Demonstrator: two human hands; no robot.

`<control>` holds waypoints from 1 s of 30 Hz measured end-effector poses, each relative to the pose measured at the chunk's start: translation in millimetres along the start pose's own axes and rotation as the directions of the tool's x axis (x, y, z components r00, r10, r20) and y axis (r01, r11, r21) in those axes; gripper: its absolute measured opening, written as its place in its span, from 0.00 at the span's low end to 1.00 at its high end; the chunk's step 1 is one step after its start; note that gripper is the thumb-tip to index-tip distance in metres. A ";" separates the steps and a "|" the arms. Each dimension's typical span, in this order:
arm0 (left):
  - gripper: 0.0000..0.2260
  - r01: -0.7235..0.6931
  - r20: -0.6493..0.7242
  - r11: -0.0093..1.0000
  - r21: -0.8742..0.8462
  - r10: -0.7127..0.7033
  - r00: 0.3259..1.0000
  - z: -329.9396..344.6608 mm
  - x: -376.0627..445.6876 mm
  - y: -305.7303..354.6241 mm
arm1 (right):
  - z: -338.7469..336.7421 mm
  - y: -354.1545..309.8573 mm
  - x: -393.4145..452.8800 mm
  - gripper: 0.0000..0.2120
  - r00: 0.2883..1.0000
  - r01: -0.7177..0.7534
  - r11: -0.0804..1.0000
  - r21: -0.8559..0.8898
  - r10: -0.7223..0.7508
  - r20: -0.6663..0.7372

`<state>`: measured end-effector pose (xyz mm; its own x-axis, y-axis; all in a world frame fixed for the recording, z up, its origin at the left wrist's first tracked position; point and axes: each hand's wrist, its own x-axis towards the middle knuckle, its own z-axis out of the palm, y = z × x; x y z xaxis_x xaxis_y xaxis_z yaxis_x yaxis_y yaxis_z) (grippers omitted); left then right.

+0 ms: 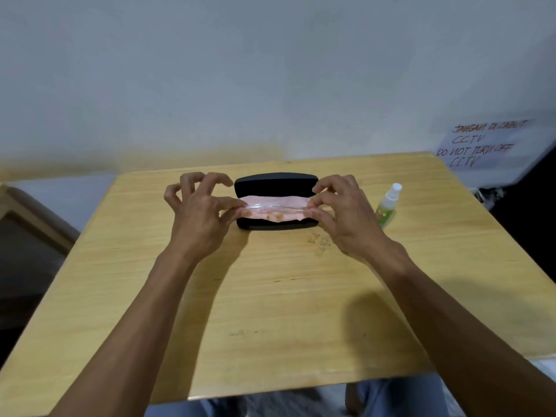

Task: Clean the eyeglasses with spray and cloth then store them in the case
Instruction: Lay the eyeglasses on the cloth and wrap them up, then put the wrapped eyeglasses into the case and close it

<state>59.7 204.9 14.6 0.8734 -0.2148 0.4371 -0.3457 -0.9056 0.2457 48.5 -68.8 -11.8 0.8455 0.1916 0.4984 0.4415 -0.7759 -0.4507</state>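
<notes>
Eyeglasses (272, 207), clear-framed, hang over the open case (276, 179) near the tabletop's (270, 296) far edge, each end pinched by the left hand (198, 218) and right hand (343, 218), seemingly to keep them level above the pink cloth (270, 201).

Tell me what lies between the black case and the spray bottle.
In the head view, the right hand and bare wooden table separate black case from spray bottle.
</notes>
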 end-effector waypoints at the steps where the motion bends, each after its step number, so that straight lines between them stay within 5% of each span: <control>1: 0.09 0.008 0.013 1.000 0.000 -0.008 1.000 4.0 0.8 -3.6 | 4.7 0.7 0.9 0.06 1.000 -0.012 1.000 0.001 0.012 0.017; 13: 0.10 0.064 0.090 0.995 -0.072 -0.057 0.994 22.5 3.9 -3.5 | 7.2 9.6 2.4 0.08 0.984 -0.146 0.989 0.003 0.145 0.104; 16: 0.05 0.157 0.123 0.970 -0.187 -0.135 0.983 21.8 1.5 1.6 | 5.0 8.8 2.6 0.09 0.976 -0.189 0.982 0.013 0.187 0.110; 19: 0.13 0.289 0.215 0.911 -0.293 -0.232 0.949 15.5 1.1 7.4 | 2.2 7.3 4.7 0.10 0.968 -0.224 0.974 0.018 0.221 0.120; 24: 0.11 0.339 0.310 0.913 -0.229 -0.261 0.914 6.8 6.5 10.9 | 0.3 5.2 0.6 0.10 0.963 -0.249 0.968 0.009 0.247 0.110; 30: 0.12 0.361 0.269 0.903 -0.234 -0.297 0.916 9.6 -0.3 14.3 | 3.3 3.9 -4.2 0.12 0.965 -0.257 0.967 -0.003 0.256 0.057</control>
<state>57.7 188.6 9.6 0.9952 -0.0263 0.0945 -0.0767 -0.8094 0.5823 47.7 -70.6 -18.1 0.9462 0.0205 0.3228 0.2087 -0.8010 -0.5611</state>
